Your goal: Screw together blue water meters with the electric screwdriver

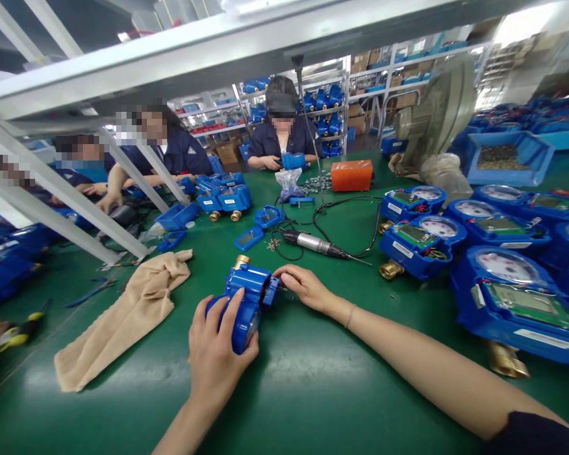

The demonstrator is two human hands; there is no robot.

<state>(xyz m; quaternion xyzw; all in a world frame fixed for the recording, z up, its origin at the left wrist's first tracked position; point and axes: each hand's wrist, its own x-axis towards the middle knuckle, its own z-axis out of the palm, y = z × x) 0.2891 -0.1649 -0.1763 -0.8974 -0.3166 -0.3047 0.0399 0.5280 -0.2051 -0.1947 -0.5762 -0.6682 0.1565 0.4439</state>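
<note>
On the green tabletop, a blue water meter (249,279) lies tipped on its side, its brass threaded end (242,260) pointing away from me. My left hand (220,351) is wrapped over its near side, fingers on the blue housing and thumb at the right. My right hand (309,287) is at the meter's right side with its fingertips pinched together beside a small blue part (270,292). What those fingertips hold is hidden. Beyond the meter are an electric screwdriver (317,243) with a black cable, two blue covers (249,237) and a small pile of screws (274,243).
Several open meters (507,294) with circuit boards crowd the right side, near a fan (436,107) and a blue screw bin (507,161). A beige cloth (128,316) lies left. An orange box (351,175) stands farther back. Co-workers sit opposite and left; a white frame crosses above.
</note>
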